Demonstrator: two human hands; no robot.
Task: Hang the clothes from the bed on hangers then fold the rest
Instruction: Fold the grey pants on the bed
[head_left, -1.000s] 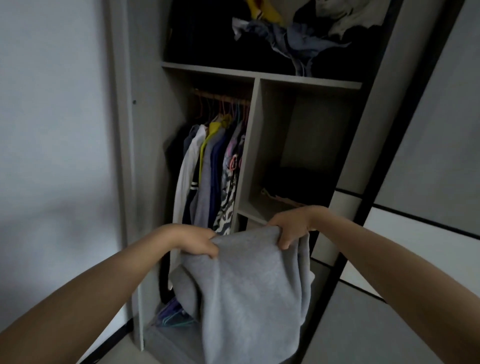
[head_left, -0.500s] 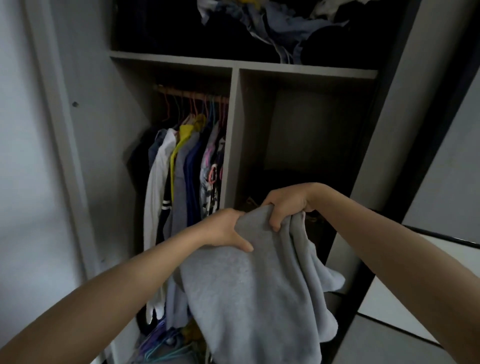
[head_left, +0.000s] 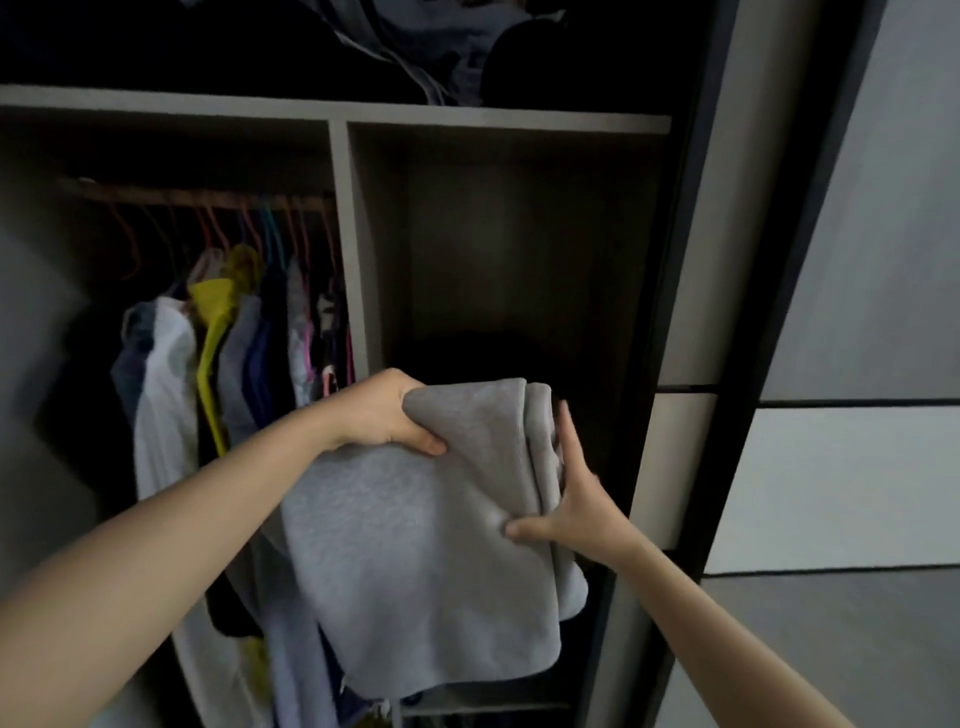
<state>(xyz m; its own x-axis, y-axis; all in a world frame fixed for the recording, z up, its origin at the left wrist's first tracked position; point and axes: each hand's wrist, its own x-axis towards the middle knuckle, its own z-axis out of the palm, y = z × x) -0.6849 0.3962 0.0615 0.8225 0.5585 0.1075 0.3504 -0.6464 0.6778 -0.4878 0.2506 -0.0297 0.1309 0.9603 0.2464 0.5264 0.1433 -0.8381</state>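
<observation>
A folded grey sweatshirt (head_left: 431, 545) hangs in front of the open wardrobe, its top edge level with the dark right compartment (head_left: 498, 270). My left hand (head_left: 389, 415) grips its upper left corner, thumb on the front of the cloth. My right hand (head_left: 566, 499) is at the garment's right side with fingers straight and spread behind the folded edge and the thumb pressing on the front. The lower part of the sweatshirt droops below both hands.
Left of a vertical divider (head_left: 348, 260), several clothes (head_left: 228, 364) hang on coloured hangers from a rail (head_left: 197, 197). The top shelf (head_left: 332, 111) holds a loose heap of dark clothes (head_left: 441, 62). A sliding door (head_left: 857, 364) with dark frame stands at the right.
I have moved closer to the wardrobe and raised the sweatshirt toward the right compartment. My right hand let go of the top edge and moved down to the garment's right side, fingers now straight.
</observation>
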